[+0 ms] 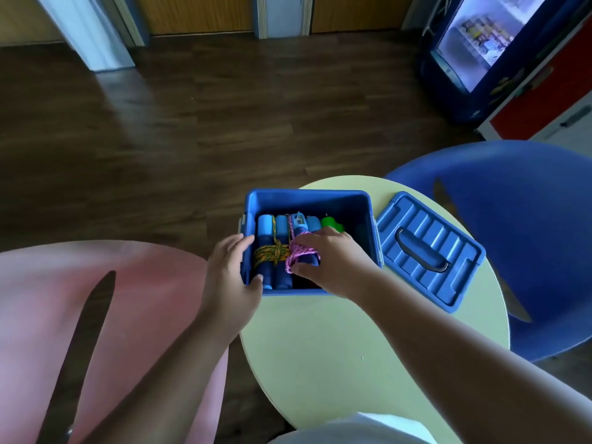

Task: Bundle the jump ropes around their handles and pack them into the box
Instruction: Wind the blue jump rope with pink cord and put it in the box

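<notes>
At a round table (320, 347), the left hand (230, 274) grips an open blue box (307, 195) by its side wall while the right hand (330, 261) pinches a pink rope bundle (299, 251) inside it, beside a yellow rope bundle (272, 253); likely light, handles stiff, cord soft, best held across the wraps.

Finding no text, label, brand or number clear enough to read; catching only blurred coloured packaging (479, 30) inside the glass-fronted cooler (445, 94), far too smeared to decipher
</notes>
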